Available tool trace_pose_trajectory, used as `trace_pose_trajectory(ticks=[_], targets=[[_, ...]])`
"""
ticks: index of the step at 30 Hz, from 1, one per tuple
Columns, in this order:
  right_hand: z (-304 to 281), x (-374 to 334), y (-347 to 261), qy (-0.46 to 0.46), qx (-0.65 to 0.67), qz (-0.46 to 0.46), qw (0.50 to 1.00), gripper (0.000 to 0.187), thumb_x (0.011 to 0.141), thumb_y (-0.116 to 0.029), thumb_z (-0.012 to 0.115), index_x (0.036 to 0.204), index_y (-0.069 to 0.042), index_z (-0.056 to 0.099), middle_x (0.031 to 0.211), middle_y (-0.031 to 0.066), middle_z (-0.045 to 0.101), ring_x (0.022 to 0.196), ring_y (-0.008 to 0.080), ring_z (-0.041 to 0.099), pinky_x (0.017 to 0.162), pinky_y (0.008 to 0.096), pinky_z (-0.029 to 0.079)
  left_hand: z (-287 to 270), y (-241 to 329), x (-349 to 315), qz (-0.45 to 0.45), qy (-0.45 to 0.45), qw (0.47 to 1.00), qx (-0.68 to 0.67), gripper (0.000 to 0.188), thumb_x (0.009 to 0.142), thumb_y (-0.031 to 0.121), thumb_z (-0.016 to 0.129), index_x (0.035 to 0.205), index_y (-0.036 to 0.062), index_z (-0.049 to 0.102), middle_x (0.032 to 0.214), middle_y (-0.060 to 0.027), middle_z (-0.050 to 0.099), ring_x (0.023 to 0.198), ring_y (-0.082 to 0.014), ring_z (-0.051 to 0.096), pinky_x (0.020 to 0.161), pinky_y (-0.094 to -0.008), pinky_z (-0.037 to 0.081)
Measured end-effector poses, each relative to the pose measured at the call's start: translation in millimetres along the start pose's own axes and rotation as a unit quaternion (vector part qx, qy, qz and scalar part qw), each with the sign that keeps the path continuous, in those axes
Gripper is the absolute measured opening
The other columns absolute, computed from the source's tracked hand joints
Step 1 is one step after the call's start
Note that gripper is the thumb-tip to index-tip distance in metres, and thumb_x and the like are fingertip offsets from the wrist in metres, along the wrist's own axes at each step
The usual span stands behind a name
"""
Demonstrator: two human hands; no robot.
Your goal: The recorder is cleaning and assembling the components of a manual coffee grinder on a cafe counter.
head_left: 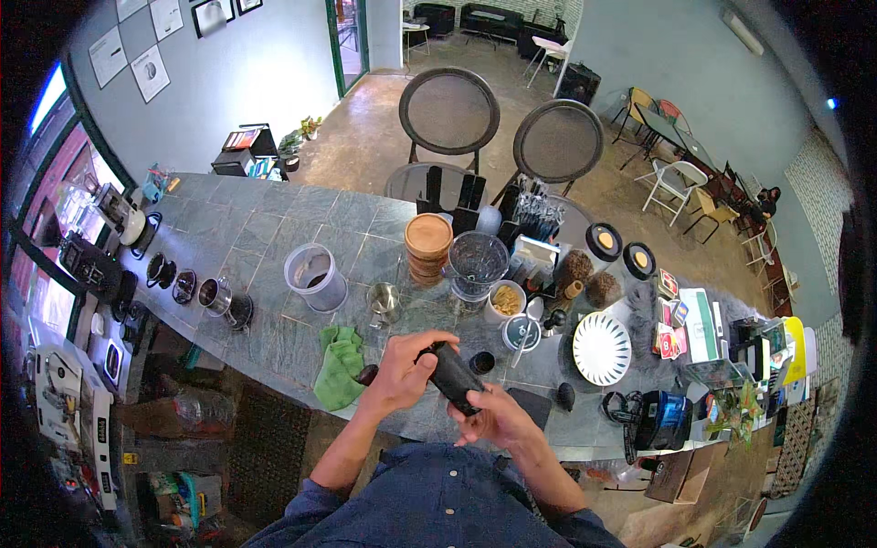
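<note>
A black cylinder (451, 375), which looks like the body of a hand coffee grinder, is held tilted above the near edge of the counter. My left hand (399, 373) grips its upper left end, with the thumb on its side. The fingers of my right hand (498, 416) close on its lower right end. Just right of the cylinder stands a small black cup (481, 363). A black knobbed piece (565, 396) lies farther right, past a dark mat (532, 407). Left of my left hand, a green cloth (341, 367) is bunched up near a small dark oval object (367, 374).
Beyond my hands stand a metal pitcher (385, 301), a translucent tub (315, 278), stacked wooden lids (427, 239) and a glass bowl (478, 258). A white ribbed plate (601, 349) and a blue-black pouch (663, 421) sit right. Two round stools (449, 110) stand beyond the counter (265, 233).
</note>
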State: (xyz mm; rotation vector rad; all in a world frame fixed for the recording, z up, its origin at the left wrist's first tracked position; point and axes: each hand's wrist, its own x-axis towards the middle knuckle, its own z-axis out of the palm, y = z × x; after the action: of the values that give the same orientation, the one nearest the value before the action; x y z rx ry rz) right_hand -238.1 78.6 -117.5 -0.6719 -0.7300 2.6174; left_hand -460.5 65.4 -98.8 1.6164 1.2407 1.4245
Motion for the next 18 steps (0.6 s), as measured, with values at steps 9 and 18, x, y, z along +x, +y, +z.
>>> trace_pose_trajectory(ticks=[9, 18], targets=[[19.2, -1.6, 7.2, 0.139, -0.512, -0.133, 0.837, 0.043, 0.093, -0.020, 0.075, 0.123, 0.002, 0.054, 0.087, 0.0063, 0.066, 0.071, 0.0163, 0.070, 0.068, 0.0317, 0.059, -1.7, 8.6, -2.2, -0.140, -0.035, 0.987, 0.072, 0.076, 0.103, 0.065, 0.034, 0.097, -0.0005, 0.072, 0.076, -0.0159, 0.068, 0.065, -0.0259, 0.064, 0.065, -0.0380, 0.049], [5.7, -5.4, 2.5, 0.059, -0.165, -0.004, 0.985, 0.049, 0.096, -0.028, 0.071, 0.130, 0.002, 0.052, 0.091, 0.0090, 0.065, 0.071, 0.0196, 0.070, 0.070, 0.0381, 0.064, 6.0, 8.8, -5.1, -0.006, 0.030, 0.999, 0.035, 0.061, 0.105, 0.050, 0.042, 0.092, -0.0014, 0.071, 0.081, -0.0123, 0.071, 0.069, -0.0210, 0.066, 0.068, -0.0336, 0.049]])
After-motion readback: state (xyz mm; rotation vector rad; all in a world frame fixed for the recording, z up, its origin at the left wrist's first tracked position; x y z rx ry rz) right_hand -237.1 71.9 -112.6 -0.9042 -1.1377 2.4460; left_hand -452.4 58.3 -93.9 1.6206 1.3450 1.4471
